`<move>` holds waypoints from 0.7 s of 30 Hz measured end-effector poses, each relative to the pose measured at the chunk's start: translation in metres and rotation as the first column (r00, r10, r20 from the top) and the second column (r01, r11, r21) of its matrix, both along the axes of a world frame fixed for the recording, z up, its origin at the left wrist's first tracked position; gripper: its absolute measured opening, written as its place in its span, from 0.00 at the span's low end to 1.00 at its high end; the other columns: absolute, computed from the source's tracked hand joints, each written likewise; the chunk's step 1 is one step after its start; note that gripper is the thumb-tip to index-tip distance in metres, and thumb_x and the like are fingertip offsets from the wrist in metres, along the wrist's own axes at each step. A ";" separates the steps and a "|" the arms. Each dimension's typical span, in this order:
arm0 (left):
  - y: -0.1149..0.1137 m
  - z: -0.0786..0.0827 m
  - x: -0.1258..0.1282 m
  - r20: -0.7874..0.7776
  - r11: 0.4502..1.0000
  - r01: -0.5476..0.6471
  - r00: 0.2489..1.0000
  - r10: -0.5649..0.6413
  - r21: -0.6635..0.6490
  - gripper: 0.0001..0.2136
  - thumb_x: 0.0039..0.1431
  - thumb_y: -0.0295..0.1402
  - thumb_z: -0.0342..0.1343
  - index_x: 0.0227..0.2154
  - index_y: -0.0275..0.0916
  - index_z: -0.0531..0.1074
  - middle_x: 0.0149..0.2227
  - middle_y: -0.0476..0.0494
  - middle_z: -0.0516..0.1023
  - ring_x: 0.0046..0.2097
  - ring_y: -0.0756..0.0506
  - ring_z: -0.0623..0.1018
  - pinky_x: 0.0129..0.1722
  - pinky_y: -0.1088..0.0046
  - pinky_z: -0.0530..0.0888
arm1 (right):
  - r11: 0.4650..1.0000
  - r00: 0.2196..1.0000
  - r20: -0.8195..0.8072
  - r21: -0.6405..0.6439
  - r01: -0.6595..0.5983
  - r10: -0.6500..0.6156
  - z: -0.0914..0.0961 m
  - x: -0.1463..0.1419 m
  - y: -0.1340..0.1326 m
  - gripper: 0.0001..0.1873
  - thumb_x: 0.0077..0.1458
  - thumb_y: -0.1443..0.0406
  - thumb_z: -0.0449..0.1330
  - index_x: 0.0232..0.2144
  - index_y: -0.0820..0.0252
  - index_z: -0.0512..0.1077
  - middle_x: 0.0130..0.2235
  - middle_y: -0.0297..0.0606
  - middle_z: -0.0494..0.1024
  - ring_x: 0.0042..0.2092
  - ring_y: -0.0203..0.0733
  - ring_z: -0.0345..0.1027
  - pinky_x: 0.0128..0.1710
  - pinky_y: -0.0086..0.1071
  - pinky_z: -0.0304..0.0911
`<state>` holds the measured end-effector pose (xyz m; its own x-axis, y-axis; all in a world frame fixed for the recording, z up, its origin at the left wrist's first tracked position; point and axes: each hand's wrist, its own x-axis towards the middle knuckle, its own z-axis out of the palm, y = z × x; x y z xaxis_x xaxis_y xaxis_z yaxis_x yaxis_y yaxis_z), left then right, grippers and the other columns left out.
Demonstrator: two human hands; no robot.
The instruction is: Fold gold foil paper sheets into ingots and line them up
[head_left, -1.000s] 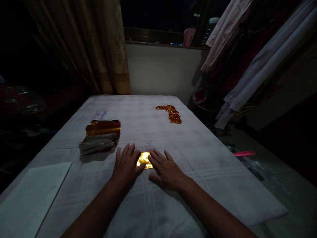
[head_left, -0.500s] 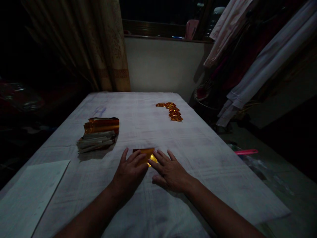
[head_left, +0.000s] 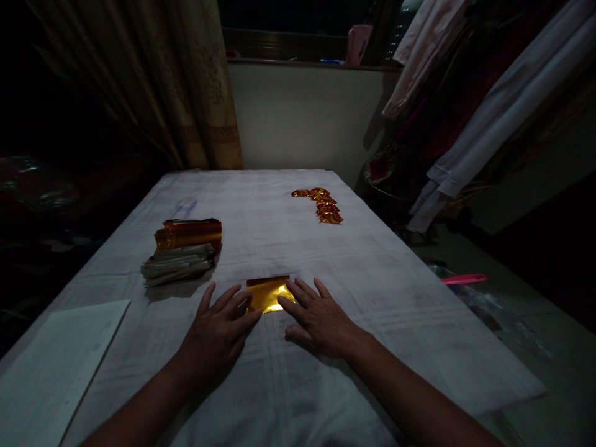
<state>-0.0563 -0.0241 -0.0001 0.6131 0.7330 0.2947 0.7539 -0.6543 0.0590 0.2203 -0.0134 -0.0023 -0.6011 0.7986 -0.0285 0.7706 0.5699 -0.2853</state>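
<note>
A shiny gold foil paper (head_left: 270, 294) lies flat on the cloth-covered table (head_left: 288, 397) between my hands. My left hand (head_left: 218, 323) rests at the paper's left edge, fingers spread, with fingertips at its lower left corner. On the right edge lie the fingertips of my right hand (head_left: 316, 316), which is stretched out palm down. To the left stands a stack of foil papers (head_left: 179, 264), grey sides and gold sides showing. Several folded gold foil pieces (head_left: 326, 208) sit in a bent row toward the far right.
A white sheet (head_left: 60, 366) covers the table's near left corner. Beyond the far edge are a curtain (head_left: 186, 87) and a sill with a pink cup (head_left: 358, 45). Clothes (head_left: 484, 118) hang at the right. A pink handle (head_left: 464, 279) and clear plastic lie beside the table below.
My left hand has slid left off the middle of the foil paper, uncovering more of its gold face. The right hand stays nearly in place. The view has shifted slightly.
</note>
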 end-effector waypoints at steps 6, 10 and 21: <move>-0.005 -0.001 -0.020 -0.017 0.999 -0.030 0.999 0.031 0.031 0.23 0.55 0.25 0.53 0.51 0.53 0.77 0.60 0.41 0.74 0.64 0.33 0.68 0.67 0.35 0.46 | 1.000 1.000 0.028 -0.021 0.003 -0.002 0.003 -0.001 0.000 0.35 0.66 0.47 0.55 0.69 0.51 0.57 0.72 0.51 0.49 0.73 0.58 0.39 0.68 0.64 0.36; -0.006 0.005 -0.022 -0.007 0.998 -0.054 0.999 0.054 0.016 0.21 0.56 0.27 0.53 0.49 0.53 0.78 0.59 0.43 0.75 0.64 0.34 0.69 0.67 0.36 0.46 | 1.000 1.000 0.014 -0.010 0.003 -0.003 0.003 -0.001 -0.001 0.35 0.66 0.48 0.55 0.69 0.51 0.57 0.72 0.52 0.51 0.73 0.58 0.40 0.68 0.64 0.37; 0.020 0.005 0.029 0.063 0.993 -0.064 0.996 0.070 -0.099 0.16 0.68 0.32 0.48 0.54 0.44 0.74 0.60 0.41 0.76 0.64 0.36 0.70 0.68 0.41 0.47 | 1.000 1.000 0.007 0.029 0.004 -0.004 0.000 0.004 0.003 0.32 0.66 0.50 0.56 0.68 0.50 0.59 0.72 0.51 0.51 0.72 0.56 0.42 0.68 0.62 0.39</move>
<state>-0.0270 -0.0037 0.0050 0.5429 0.7989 0.2587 0.7883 -0.5911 0.1710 0.2241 -0.0099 -0.0027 -0.5979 0.8015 -0.0100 0.7749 0.5747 -0.2630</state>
